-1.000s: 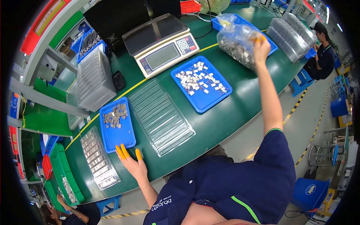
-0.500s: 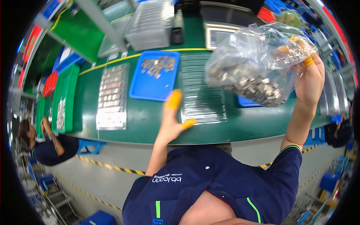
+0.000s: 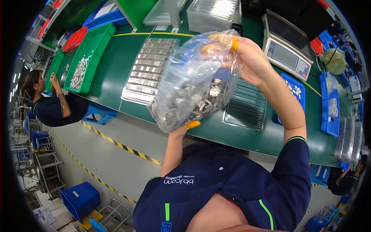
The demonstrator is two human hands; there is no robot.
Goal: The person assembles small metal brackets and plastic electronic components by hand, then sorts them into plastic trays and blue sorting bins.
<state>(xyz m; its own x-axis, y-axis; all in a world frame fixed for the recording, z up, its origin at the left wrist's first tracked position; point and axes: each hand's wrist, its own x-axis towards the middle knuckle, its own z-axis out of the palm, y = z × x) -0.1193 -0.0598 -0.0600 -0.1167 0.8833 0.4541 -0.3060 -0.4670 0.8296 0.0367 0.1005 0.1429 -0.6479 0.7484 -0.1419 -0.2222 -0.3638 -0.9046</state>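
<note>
My right hand [image 3: 247, 58], with orange finger cots on several fingertips, grips the gathered top of a clear plastic bag [image 3: 170, 89]. Small silvery metal parts [image 3: 197, 98] fill the bag's lower half as it hangs tilted above the table. My left hand [image 3: 191, 125] is mostly hidden behind the lower end of the bag; only its orange-tipped thumb and the wrist show. Whether those fingers hold anything cannot be made out. Blue shows through the upper bag, where a tray lies behind it.
Left of the bag lies a clear blister tray [image 3: 148, 69] filled with parts; right, a ribbed clear tray [image 3: 247, 106]. A scale [image 3: 288, 50] and a blue tray with white pieces [image 3: 302, 98] stand farther right. A green bin [image 3: 92, 50] and a seated co-worker [image 3: 54, 100] are left.
The bag has swung from the right to the left in my right hand, now over the blue tray. My left hand, in plain sight before, is now mostly behind it. The view has turned.
</note>
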